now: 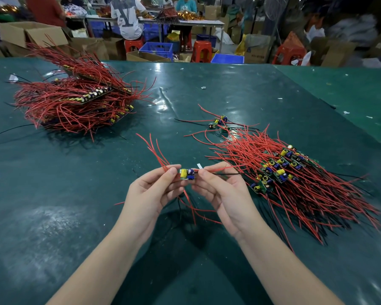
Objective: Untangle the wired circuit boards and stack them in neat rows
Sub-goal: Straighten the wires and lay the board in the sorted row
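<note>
We've got one small circuit board (187,174) held up above the green table (75,216), roughly centre, between both hands. Our left hand (151,191) pinches the board's left end w/ thumb and forefinger, fingers curled in, a few red wires (151,146) fanning up and away to the left from that grip. Our right hand (218,188) pinches the wires at the board's right end, fingertips together on a red and a black lead that run off to the right. More red leads hang down below the hands.

On the right side of the table we see a laid-out stack of boards (279,168), components facing up, their red and black wires streaming toward the near right edge. A couple of loose boards (218,122) sit just beyond that stack. Far left there's the big tangled heap (75,100), well apart from our hands.

Bkgd: cardboard boxes, red stools, blue crates, ppl at other tables
</note>
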A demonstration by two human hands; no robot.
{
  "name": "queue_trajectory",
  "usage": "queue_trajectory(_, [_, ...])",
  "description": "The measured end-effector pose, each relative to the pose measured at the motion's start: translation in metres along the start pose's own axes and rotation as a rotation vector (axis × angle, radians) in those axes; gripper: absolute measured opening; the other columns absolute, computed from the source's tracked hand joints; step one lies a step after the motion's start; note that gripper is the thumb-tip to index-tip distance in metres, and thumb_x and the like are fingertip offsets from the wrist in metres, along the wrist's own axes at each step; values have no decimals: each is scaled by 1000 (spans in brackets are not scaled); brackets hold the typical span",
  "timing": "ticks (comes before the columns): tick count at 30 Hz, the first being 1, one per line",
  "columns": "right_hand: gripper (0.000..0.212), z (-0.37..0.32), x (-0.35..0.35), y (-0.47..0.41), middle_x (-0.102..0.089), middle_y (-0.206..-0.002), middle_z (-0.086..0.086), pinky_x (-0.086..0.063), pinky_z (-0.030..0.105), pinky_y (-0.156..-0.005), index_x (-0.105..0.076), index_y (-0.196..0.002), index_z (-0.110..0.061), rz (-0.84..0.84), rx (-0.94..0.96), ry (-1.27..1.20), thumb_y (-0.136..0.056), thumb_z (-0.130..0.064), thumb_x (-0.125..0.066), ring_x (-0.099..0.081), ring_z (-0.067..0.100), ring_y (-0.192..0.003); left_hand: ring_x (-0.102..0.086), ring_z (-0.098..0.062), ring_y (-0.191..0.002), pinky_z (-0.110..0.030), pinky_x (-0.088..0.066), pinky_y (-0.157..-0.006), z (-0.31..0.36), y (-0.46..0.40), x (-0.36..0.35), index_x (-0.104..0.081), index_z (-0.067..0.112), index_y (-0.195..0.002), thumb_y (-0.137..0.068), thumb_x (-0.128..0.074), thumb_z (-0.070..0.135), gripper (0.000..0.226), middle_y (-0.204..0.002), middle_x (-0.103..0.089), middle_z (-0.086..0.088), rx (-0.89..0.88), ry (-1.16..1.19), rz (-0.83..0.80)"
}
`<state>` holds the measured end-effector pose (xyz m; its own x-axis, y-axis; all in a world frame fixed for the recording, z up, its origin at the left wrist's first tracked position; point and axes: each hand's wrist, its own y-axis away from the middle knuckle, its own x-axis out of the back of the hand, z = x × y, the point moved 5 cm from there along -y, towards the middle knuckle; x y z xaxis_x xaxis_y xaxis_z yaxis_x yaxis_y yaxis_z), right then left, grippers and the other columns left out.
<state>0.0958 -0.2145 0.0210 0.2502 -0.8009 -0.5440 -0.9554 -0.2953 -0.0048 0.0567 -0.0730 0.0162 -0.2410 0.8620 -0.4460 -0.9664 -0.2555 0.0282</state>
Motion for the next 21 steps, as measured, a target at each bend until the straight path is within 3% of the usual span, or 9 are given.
queue_trajectory(5, [19, 5, -1, -2, -74, -89, 12, -57, 27, -72, -61, -90, -11, -36, 43, 73, -77, -1, -70, -72, 20, -81, -72, -17, -71, -22, -57, -61, 7, 0, 5, -71, 7, -95, -89, -61, 5, 12, -80, -76, -9, -120, -263, 57])
queue_trajectory(9, [23, 11, -3, -2, -75, -94, 6, -56, 26, -80, -73, -91, -18, -73, 9, 215, -77, 0, -74, -70, 16, -88, -71, -12, -75, -19, -55, -64, 8, 2, 5, -73, 12, -91, -89, -63, 6, 13, -83, -76, -4, -181, -342, 58])
queue_trajectory(13, [21, 7, -2, -1, -75, -87, 6, -56, 23, -77, -76, -81, -16, -43, 28, 275, -78, 4, -73, -70, 16, -82, -71, -11, -77, -16, -53, -70, 8, 0, 6, -74, 13, -91, -90, -60, 8, 15, -84, -76, -2, -182, -305, 58])
queue_trajectory(17, [30, 5, -7, 1, -76, -85, -1, -52, 16, -72, -72, -89, -15, -94, 71, 349, -74, 10, -74, -71, 9, -80, -71, -12, -76, -17, -54, -72, 9, -3, 10, -73, 10, -93, -89, -61, 6, 14, -84, -76, -3, -169, -269, 57])
queue_trajectory(21, [28, 9, -9, 4, -75, -84, 4, -53, 19, -70, -72, -92, -12, -91, 111, 443, -75, 10, -74, -71, 13, -77, -72, -12, -79, -18, -54, -73, 5, -4, 9, -74, 10, -92, -87, -63, 10, 12, -87, -76, -3, -126, -291, 28])
